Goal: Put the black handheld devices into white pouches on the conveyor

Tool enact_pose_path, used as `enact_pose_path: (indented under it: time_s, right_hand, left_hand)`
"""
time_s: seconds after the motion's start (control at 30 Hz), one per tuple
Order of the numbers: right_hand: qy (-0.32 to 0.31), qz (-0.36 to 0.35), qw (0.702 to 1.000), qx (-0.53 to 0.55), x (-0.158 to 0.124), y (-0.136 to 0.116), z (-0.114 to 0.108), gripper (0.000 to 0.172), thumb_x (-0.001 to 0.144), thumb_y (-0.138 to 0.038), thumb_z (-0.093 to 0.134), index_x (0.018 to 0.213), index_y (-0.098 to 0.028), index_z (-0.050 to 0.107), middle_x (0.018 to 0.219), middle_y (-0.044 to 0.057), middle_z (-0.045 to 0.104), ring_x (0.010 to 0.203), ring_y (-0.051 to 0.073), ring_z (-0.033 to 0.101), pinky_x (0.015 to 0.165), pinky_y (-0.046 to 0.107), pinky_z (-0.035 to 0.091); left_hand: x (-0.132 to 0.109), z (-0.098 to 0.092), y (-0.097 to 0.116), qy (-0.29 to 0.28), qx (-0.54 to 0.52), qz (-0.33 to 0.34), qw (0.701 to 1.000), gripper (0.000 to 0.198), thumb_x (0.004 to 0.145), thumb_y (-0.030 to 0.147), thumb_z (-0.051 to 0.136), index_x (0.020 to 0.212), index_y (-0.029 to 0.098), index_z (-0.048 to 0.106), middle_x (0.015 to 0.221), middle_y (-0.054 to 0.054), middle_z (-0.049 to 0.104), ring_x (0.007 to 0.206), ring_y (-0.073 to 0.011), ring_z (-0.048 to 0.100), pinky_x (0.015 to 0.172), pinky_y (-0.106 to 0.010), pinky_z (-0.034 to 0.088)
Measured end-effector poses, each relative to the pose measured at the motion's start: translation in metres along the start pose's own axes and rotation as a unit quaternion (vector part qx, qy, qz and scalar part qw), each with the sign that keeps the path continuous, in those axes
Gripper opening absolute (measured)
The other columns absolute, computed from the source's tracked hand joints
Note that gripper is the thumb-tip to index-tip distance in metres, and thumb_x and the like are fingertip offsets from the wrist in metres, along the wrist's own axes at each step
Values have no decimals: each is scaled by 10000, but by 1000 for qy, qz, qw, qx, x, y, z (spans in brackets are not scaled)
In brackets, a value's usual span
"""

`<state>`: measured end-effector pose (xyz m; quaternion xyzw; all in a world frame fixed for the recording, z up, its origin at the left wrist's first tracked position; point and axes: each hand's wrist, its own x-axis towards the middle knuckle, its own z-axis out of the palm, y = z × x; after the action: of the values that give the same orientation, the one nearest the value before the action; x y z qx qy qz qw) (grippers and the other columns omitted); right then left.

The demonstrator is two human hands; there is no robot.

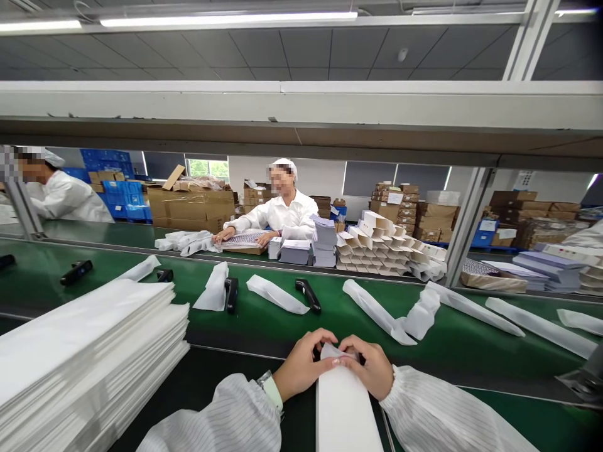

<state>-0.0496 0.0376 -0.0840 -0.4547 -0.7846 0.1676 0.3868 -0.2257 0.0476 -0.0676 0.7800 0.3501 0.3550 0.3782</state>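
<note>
A long flat white packing sleeve (346, 411) lies in front of me, its near end running out of the picture. My left hand (305, 367) and my right hand (369, 366) are closed on its far end, thumbs on top and nearly meeting. Thin translucent white material (331, 351) stands up between the fingers. Whether anything is inside the sleeve is hidden. To the left is a tall stack of similar white sleeves (89, 333). Beyond my hands, a black handheld device (308, 295) lies on the green conveyor belt (282, 329).
Several white wrapped pieces (377, 311) and black devices (76, 272) are spread along the belt. Across it, a co-worker (285, 210) handles a patterned sheet beside stacked white boxes (391, 248). Another person (66, 194) sits at far left. A metal post (468, 226) and overhead shelf (301, 107) frame the line.
</note>
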Motion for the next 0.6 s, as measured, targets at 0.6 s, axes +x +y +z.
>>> enact_pose_path:
  time_s: [0.6]
  right_hand:
    - [-352, 18, 911, 214, 36, 10, -26, 224, 557, -393, 668, 606, -175, 652, 936, 35, 579, 864, 189, 520, 781, 312, 376]
  left_hand:
    - [-1, 3, 5, -110, -266, -70, 955, 307, 634, 416, 600, 603, 135, 480, 587, 29, 416, 567, -85, 380, 543, -202, 286]
